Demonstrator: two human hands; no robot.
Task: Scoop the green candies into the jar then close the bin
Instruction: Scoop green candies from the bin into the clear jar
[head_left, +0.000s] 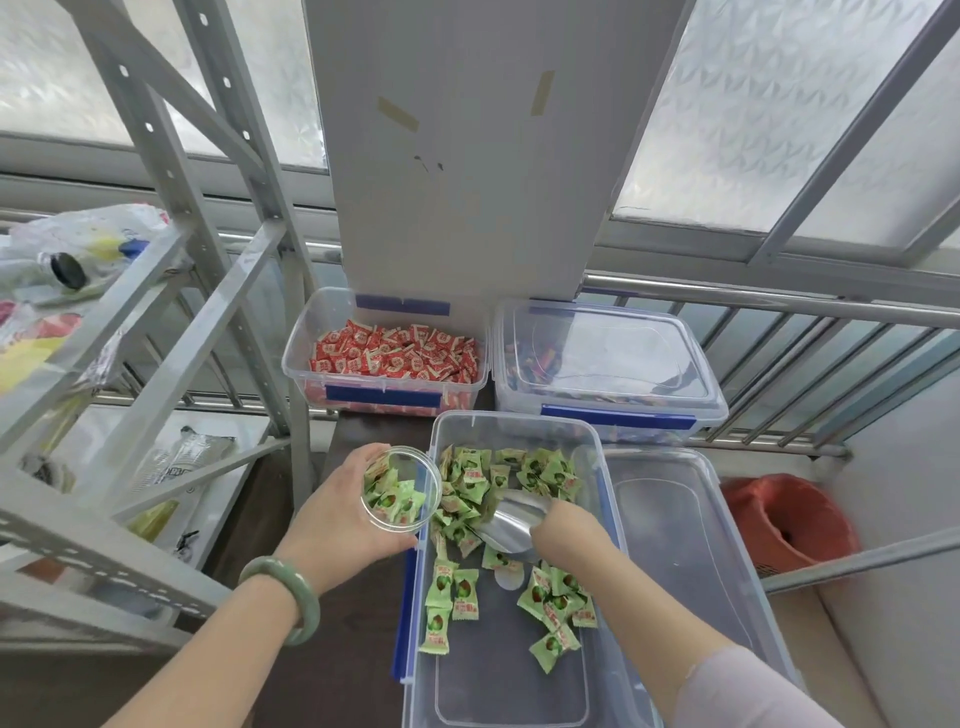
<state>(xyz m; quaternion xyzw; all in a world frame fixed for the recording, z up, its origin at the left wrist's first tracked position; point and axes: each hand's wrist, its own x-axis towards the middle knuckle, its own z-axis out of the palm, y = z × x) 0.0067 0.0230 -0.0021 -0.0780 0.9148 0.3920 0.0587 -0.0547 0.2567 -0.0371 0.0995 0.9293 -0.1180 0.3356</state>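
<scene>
A right hand (563, 527) closed around a metal scoop (511, 522) points its long axis into the green candies (470, 486) heaped at the open bin's (519, 423) far end. Just left of the bin's rim, the left hand (337, 512) grips the part-filled jar (401, 488), mouth tilted toward the scoop.

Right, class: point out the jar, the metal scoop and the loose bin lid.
jar (410, 467): head view, on its clear rim.
metal scoop (511, 522): head view, inside its shiny bowl.
bin lid (670, 525): head view, on its flat clear panel.
</scene>
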